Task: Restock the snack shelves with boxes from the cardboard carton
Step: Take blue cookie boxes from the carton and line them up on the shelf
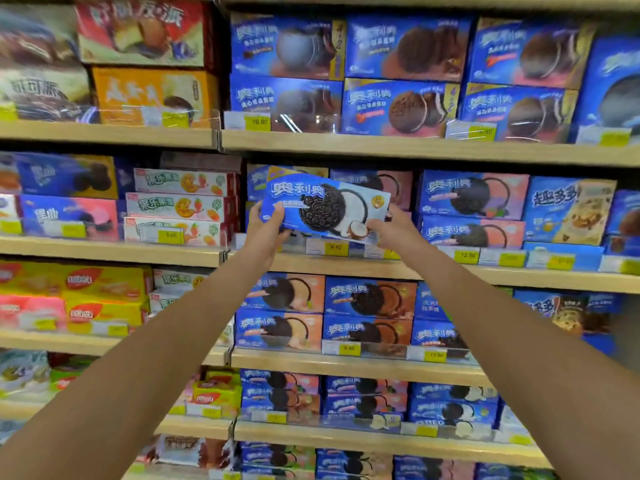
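Blue coconut Oreo box (325, 209) rides tilted, left hand (266, 226) gripping one end, right hand (388, 230) pinching the other: clip the stacked boxes (372, 183) just behind them and it may slip.

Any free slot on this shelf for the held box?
Bare: only the dark strip above the pink Oreo stack, under the shelf board. Slot behind the held box, beside the fruit biscuit boxes, is hidden. Other rows packed tight.

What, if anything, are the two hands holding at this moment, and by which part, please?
A blue cookie box, tilted: the left hand grips its lower left end, the right hand its lower right corner.
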A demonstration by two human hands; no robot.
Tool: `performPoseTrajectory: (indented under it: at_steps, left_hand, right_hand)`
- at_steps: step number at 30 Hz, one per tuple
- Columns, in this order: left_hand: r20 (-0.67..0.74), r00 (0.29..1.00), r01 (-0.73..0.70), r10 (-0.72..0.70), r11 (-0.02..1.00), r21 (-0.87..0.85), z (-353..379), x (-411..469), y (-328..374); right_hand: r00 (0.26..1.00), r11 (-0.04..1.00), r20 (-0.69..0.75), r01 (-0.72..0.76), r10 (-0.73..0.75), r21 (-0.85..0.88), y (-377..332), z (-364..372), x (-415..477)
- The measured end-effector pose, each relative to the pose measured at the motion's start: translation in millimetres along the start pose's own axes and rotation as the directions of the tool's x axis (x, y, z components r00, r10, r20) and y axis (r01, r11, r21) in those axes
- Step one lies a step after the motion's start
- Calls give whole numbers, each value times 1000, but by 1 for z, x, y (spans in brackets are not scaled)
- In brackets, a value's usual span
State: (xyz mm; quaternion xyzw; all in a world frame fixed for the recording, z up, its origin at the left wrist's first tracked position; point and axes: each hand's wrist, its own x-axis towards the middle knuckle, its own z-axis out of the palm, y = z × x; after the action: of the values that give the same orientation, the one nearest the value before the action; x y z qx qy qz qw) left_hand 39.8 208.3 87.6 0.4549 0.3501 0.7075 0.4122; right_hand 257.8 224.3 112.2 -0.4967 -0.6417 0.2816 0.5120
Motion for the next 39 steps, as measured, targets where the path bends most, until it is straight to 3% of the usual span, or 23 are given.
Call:
performPoseTrajectory:
  at_steps: [3,5,7,13,18,20,22,24,27,30,32,36,39]
  left_hand:
    - [-37,998,-31,43,960,277,-18,32,1]
    - [-98,993,-8,68,854,520,-41,71,-17]
    - [-103,990,-8,95,773,634,-46,74,-12]
    - [-151,975,19,162,615,788,-43,81,-14]
    - [-130,992,97,2,652,752,-40,100,-21]
    - [-156,988,119,4,624,772,-40,107,-25]
    - [-102,980,20,174,419,908,-40,112,-31]
    - [93,945,-147,313,153,977,-34,116,-40]
    - [241,953,-241,183,-24,970,-20,123,-51]
    - [207,960,-208,188,-13,978,-14,131,-55]
    - [155,958,-157,242,-12,988,-15,135,-56]
    - [71,963,-72,260,-7,997,-13,146,-63]
    - [84,966,-92,244,20,996,-10,156,-68]
  right_hand:
    - [999,997,-47,2,2,76,-3,16,22]
    - [999,996,-50,6,-2,85,-8,28,34]
    - [1000,995,-17,2,0,100,-12,40,48]
    - [996,998,61,-63,61,29,-5,69,79]
    - [983,992,137,-119,125,-49,14,81,100]
    - [981,988,152,-108,124,-109,23,87,107]
    - [990,988,121,-53,71,-145,32,91,114]
    - [997,968,46,69,-60,-240,36,90,119]
    - [965,767,19,221,-262,-602,43,81,129]
    - [963,590,141,254,-231,-766,56,74,140]
    - [964,541,163,253,-209,-802,64,74,143]
    - [978,532,75,170,-195,-830,66,80,142]
    - [979,533,66,161,-193,-831,66,79,143]
